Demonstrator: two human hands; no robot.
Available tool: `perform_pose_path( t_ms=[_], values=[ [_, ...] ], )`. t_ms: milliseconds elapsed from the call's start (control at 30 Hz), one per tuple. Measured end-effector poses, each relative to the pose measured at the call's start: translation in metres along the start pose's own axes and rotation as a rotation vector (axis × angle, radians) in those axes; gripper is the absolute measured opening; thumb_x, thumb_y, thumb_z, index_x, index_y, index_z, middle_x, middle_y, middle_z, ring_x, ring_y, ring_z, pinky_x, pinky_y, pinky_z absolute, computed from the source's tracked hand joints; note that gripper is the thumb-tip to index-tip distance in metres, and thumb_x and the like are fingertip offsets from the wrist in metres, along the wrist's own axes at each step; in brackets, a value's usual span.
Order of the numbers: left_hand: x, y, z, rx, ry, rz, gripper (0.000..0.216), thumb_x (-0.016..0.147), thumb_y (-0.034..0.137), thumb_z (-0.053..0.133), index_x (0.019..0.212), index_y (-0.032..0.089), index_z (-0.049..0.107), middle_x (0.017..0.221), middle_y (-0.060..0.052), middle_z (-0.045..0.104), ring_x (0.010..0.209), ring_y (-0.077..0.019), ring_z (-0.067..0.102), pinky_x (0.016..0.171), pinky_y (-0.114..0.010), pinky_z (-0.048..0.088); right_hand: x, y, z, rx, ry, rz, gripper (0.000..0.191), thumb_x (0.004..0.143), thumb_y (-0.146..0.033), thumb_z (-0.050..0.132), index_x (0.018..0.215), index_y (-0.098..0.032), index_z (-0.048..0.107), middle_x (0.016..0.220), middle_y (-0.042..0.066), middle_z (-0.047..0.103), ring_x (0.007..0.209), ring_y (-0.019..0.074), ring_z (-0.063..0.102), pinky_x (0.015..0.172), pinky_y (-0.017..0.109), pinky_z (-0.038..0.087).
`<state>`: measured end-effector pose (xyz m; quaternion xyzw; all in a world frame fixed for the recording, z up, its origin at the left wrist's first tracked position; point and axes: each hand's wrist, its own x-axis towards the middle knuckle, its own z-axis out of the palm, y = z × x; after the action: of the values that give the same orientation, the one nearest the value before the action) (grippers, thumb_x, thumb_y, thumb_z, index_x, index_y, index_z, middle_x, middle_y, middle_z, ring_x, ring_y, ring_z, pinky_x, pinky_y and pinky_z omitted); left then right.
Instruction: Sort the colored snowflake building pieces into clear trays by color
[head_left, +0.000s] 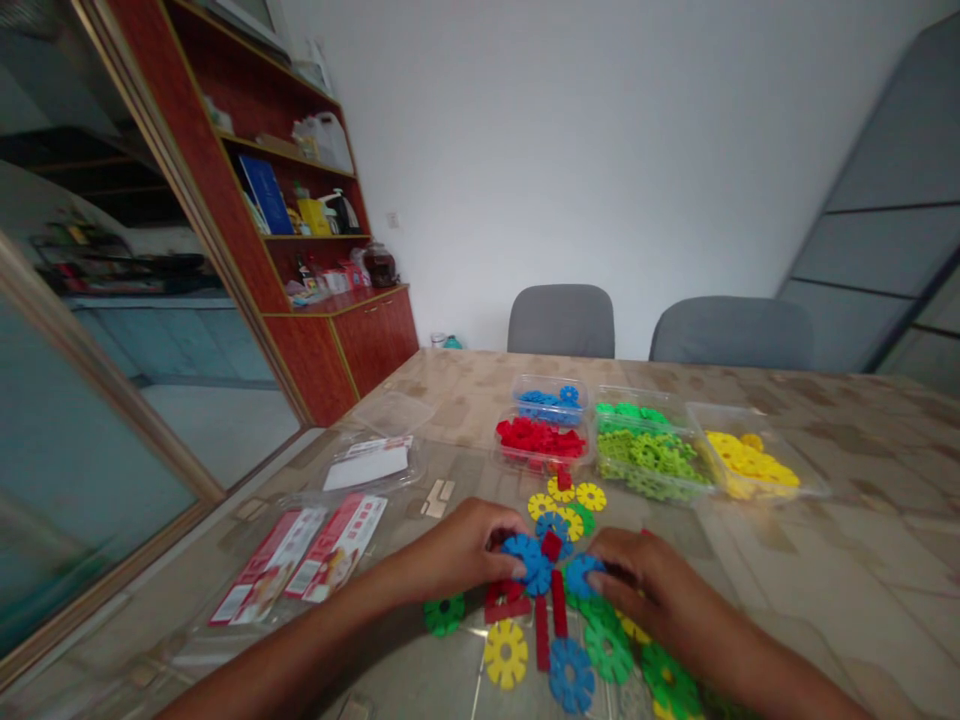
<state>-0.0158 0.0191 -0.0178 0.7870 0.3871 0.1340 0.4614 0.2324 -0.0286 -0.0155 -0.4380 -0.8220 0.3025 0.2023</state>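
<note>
The left hand point(484, 540) pinches a cluster of blue discs point(534, 568) between thumb and fingers, above the near middle of the table point(450, 465). Just beside it, the right hand point(637, 570) pinches one blue piece point(583, 574) between thumb and fingertips. A small red block point(551, 545) shows between the hands.

Under and around them lie loose pieces: two red strips point(542, 635) side by side, one blue wheel point(571, 676) at the near end, one yellow wheel point(505, 655) to its left, and green wheels point(444, 614) on both sides, some partly hidden. Beyond the hands are four yellow rings point(591, 496).

Farther back stand five clear tubs point(811, 486), one each of blue, red, green, lime and yellow pieces. At left, two red-and-white cards point(337, 545) lie on clear plastic; their print and barcodes are too blurred to read. A white card point(367, 466) lies behind them.

The tabletop has a brown, patchwork pattern. Past it are two grey chairs point(561, 320), a plain pale wall point(525, 150), and a reddish cabinet point(375, 340) with stocked shelves beside a glass door point(75, 470).
</note>
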Motion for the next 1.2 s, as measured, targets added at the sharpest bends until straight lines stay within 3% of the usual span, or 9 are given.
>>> perform_pose_path(
  t_ms=[100, 167, 333, 567, 733, 833, 933, 1200],
  values=[
    [0.007, -0.001, 0.012, -0.005, -0.013, -0.001, 0.025, 0.074, 0.022, 0.067, 0.099, 0.016, 0.07, 0.074, 0.004, 0.058, 0.067, -0.0128, 0.048, 0.059, -0.019, 0.035, -0.007, -0.014, 0.008, 0.013, -0.194, -0.02, 0.015, 0.081, -0.008, 0.054, 0.077, -0.019, 0.064, 0.079, 0.0, 0.068, 0.071, 0.0146, 0.061, 0.063, 0.021, 0.041],
    [0.007, 0.002, 0.015, 0.029, -0.023, -0.017, 0.026, 0.073, 0.022, 0.068, 0.099, 0.017, 0.07, 0.073, 0.004, 0.057, 0.067, -0.0131, 0.048, 0.059, -0.02, 0.034, -0.011, -0.019, 0.015, -0.037, -0.255, -0.008, 0.02, 0.074, -0.003, 0.055, 0.079, -0.019, 0.066, 0.078, -0.001, 0.07, 0.068, 0.014, 0.061, 0.058, 0.019, 0.039],
    [0.001, 0.014, 0.018, 0.14, -0.001, -0.06, 0.022, 0.073, 0.023, 0.071, 0.094, 0.017, 0.07, 0.078, 0.002, 0.062, 0.072, -0.0174, 0.054, 0.062, -0.022, 0.038, -0.014, -0.014, 0.031, -0.187, -0.208, 0.082, 0.029, 0.066, -0.004, 0.06, 0.089, -0.021, 0.068, 0.086, 0.005, 0.074, 0.073, 0.0218, 0.067, 0.063, 0.025, 0.044],
    [-0.006, 0.016, 0.018, 0.306, 0.066, -0.014, 0.028, 0.078, 0.027, 0.072, 0.105, 0.022, 0.065, 0.105, -0.004, 0.06, 0.101, -0.0234, 0.055, 0.088, -0.03, 0.04, -0.022, -0.01, 0.043, -0.265, -0.115, 0.121, 0.043, 0.064, -0.01, 0.067, 0.106, -0.02, 0.065, 0.105, 0.013, 0.069, 0.089, 0.0286, 0.065, 0.079, 0.035, 0.049],
    [-0.006, 0.015, 0.016, 0.34, 0.051, -0.053, 0.026, 0.077, 0.025, 0.073, 0.101, 0.021, 0.063, 0.103, -0.005, 0.059, 0.099, -0.0239, 0.055, 0.086, -0.031, 0.04, -0.023, -0.013, 0.038, -0.213, -0.116, 0.073, 0.037, 0.057, -0.009, 0.068, 0.089, -0.024, 0.058, 0.094, 0.006, 0.068, 0.077, 0.0218, 0.061, 0.067, 0.027, 0.046],
    [-0.008, 0.013, 0.016, 0.366, 0.069, -0.062, 0.025, 0.076, 0.025, 0.072, 0.096, 0.02, 0.06, 0.1, -0.004, 0.058, 0.097, -0.0232, 0.055, 0.082, -0.03, 0.04, -0.019, -0.018, 0.037, -0.122, -0.184, 0.141, 0.034, 0.052, -0.006, 0.061, 0.079, -0.024, 0.051, 0.078, -0.001, 0.065, 0.064, 0.0161, 0.055, 0.055, 0.022, 0.037],
    [-0.011, 0.01, 0.016, 0.369, 0.075, -0.052, 0.025, 0.076, 0.023, 0.07, 0.097, 0.021, 0.057, 0.102, -0.002, 0.058, 0.098, -0.0224, 0.054, 0.084, -0.03, 0.039, -0.015, -0.023, 0.04, -0.023, -0.266, 0.242, 0.035, 0.048, -0.002, 0.056, 0.074, -0.023, 0.047, 0.062, -0.007, 0.053, 0.056, 0.0118, 0.046, 0.049, 0.02, 0.028],
    [-0.013, 0.006, 0.015, 0.371, 0.105, 0.02, 0.025, 0.076, 0.016, 0.067, 0.099, 0.023, 0.059, 0.1, 0.001, 0.062, 0.095, -0.0196, 0.055, 0.082, -0.028, 0.039, -0.013, -0.02, 0.033, 0.071, -0.205, 0.283, 0.029, 0.054, 0.003, 0.058, 0.07, -0.021, 0.051, 0.064, -0.008, 0.048, 0.06, 0.01, 0.043, 0.053, 0.019, 0.027]
  ],
)
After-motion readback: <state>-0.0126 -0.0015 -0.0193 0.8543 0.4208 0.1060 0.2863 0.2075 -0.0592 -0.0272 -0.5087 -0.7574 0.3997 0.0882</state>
